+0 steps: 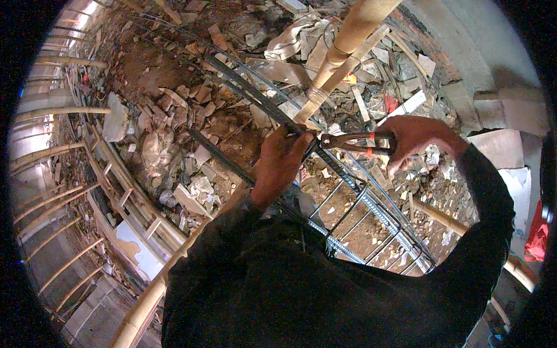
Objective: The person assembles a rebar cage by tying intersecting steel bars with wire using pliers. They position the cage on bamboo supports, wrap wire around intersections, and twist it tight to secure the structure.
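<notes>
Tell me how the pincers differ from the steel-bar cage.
The pincers are short; the steel-bar cage is far longer. The pincers have two handles with orange marks, while the cage is ribbed bars joined by hoops. The pincers are gripped in the right hand, whereas the cage has the left hand on its bars. Both look like metal.

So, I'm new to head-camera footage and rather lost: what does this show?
No machine here, just a person's two bare hands. The round picture comes from a wide camera on their head, looking down, so straight things bend near its rim. The right hand holds pincers by the handles; the left hand is at dark steel bars, its grip partly hidden. Nearer the body is a steel-bar cage. Bamboo poles cross the scene, and rubble lies over the ground.
</notes>
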Demonstrator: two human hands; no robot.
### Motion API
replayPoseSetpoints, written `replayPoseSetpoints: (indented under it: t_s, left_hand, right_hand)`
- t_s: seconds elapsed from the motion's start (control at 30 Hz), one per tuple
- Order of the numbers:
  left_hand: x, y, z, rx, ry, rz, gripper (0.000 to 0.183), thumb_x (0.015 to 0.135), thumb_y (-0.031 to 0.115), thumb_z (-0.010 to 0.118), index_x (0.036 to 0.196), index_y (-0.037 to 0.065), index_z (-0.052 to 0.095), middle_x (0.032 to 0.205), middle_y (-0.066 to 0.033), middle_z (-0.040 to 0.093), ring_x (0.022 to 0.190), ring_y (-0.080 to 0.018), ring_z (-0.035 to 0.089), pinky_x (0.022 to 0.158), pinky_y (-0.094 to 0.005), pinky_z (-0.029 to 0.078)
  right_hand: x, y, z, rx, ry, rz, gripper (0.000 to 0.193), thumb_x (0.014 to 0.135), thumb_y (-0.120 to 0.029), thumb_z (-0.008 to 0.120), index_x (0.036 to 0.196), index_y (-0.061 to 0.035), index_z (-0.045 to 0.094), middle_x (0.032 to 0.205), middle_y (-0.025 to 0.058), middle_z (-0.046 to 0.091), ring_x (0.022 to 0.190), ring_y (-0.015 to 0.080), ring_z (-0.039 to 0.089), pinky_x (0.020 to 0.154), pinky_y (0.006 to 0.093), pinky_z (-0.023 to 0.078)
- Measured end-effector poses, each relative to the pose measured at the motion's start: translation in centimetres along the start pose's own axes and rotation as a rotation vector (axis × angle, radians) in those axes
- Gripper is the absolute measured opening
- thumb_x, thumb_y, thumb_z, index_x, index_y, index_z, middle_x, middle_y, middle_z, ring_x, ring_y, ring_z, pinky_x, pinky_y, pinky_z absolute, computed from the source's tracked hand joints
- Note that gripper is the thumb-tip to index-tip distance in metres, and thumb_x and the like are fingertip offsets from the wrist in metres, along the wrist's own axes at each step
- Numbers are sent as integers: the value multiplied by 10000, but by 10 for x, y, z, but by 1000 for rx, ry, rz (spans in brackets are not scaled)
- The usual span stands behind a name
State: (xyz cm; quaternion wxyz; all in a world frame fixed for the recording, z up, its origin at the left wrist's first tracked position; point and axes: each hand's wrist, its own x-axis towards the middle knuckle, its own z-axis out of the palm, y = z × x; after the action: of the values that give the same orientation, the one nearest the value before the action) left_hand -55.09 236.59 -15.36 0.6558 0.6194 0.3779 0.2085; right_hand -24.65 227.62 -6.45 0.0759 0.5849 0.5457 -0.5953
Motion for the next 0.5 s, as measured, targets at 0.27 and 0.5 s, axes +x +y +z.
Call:
replayPoseSetpoints:
  t_s: [0.27,0.5]
  left_hand:
    - [0,1,-1,12,-3,-16,331,1010,252,677,1140,-52,685,987,-191,751,904,-250,717,839,-394,542]
    - [1,6,-4,176,-43,-56,323,1018,252,675,1116,-57,674,929,-152,743,833,-216,685,802,-382,541]
  right_hand:
    - [-5,29,43,-964,1000,-404,708,670,-224,820,1318,-61,586,1182,150,626,1051,334,646,898,442,528]
    - [1,32,56,-912,904,-175,507,789,-36,703,1287,-80,617,1065,152,645,946,350,675,826,425,555]
